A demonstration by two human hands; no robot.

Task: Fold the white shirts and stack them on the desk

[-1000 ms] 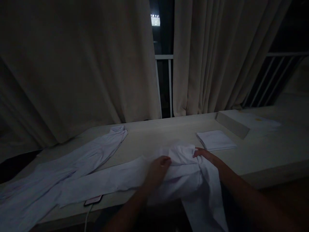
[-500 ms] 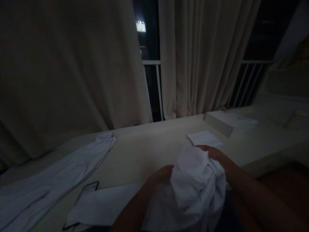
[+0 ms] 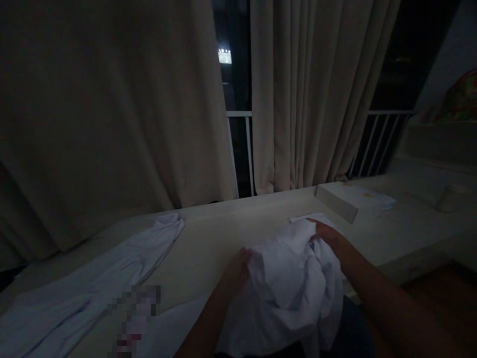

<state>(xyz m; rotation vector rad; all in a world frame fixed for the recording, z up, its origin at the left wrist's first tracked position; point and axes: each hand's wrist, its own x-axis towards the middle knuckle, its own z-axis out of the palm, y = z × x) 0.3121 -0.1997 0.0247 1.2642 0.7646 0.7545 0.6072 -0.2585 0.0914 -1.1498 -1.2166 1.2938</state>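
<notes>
In the dim head view, both my hands hold a bunched white garment (image 3: pixel 294 283) over the near edge of a pale table (image 3: pixel 216 238). My left hand (image 3: pixel 238 268) grips its left side, fingers tucked into the cloth. My right hand (image 3: pixel 328 236) rests on top of the bundle at its far right, fingers curled on the fabric. Part of the garment trails left along the table edge. A small folded white cloth (image 3: pixel 298 218) peeks out just behind the bundle.
A second white garment (image 3: pixel 97 278) lies flat across the table's left side. A blurred phone-like object (image 3: pixel 136 313) sits near the front edge. A flat white box (image 3: pixel 350 199) lies at the right rear. Curtains (image 3: pixel 112 109) and a window railing (image 3: pixel 246 149) stand behind.
The garment went from lying spread across the table to being gathered into a bundle in both hands, now pushed slightly farther onto the table. The view shifted to the right.
</notes>
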